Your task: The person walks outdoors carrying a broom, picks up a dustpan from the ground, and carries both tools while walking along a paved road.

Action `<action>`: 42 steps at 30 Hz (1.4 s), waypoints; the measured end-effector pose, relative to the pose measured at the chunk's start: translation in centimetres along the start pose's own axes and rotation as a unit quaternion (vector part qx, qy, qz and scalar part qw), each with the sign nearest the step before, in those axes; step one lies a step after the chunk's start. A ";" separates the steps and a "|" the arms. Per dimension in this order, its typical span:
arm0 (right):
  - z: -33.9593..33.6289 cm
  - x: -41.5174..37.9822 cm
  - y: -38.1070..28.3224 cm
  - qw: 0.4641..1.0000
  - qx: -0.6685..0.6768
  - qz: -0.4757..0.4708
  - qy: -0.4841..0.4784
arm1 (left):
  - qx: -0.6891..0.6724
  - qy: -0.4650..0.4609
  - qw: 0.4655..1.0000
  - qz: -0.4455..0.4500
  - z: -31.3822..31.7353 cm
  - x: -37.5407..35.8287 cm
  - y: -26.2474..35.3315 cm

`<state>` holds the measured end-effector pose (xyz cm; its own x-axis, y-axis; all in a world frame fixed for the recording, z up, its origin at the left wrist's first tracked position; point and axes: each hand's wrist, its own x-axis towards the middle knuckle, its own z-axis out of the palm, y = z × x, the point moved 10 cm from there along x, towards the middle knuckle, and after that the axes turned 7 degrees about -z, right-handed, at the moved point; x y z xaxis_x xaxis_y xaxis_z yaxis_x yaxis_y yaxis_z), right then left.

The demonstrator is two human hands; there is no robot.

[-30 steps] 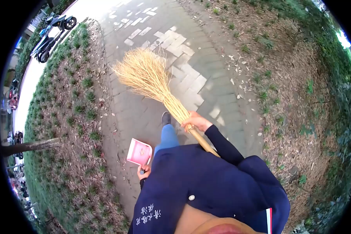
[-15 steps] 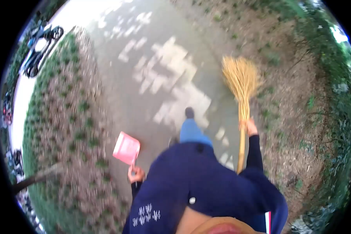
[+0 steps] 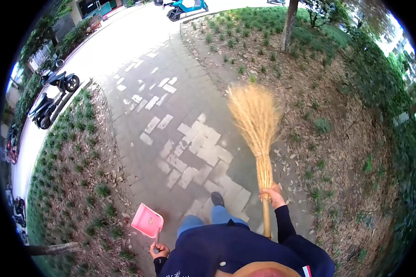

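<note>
My right hand (image 3: 273, 195) is wrapped round the yellow straw broom (image 3: 264, 168) where the bristles meet the handle. The broom's bristles fan out forward over the right edge of the paved path (image 3: 129, 154). My left hand (image 3: 159, 250) grips the short handle of a pink dustpan (image 3: 146, 221) at the lower left. The dustpan is held with its open side facing forward and left, and a small brownish bit shows inside it. One dark shoe (image 3: 217, 199) of mine shows on the paving between my hands.
Planted beds with dry leaves flank the path, the left one (image 3: 74, 171) and the right one (image 3: 337, 152). A tree trunk (image 3: 290, 25) rises at the upper right. Parked scooters stand at the left (image 3: 60, 83), and a turquoise one (image 3: 187, 8) at the top.
The view has tilted up, showing more road ahead. The broom has moved left in view, its bristles now nearer the path's middle. Both hands and the dustpan appear lower; both grips continue.
</note>
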<state>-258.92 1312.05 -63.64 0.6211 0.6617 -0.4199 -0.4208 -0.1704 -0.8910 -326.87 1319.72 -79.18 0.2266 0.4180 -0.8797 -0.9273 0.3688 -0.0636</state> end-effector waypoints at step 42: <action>66.5 12.3 7.9 0.768 -0.334 0.134 -0.529 | -0.047 -0.059 0.997 -0.024 18.4 16.9 18.2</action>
<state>-298.58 1367.44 -64.40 -0.4635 0.7003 -0.5429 0.2133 -0.5065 -0.8354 -334.46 1348.75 -86.54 0.3005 0.4985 -0.8132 -0.9370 0.3135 -0.1541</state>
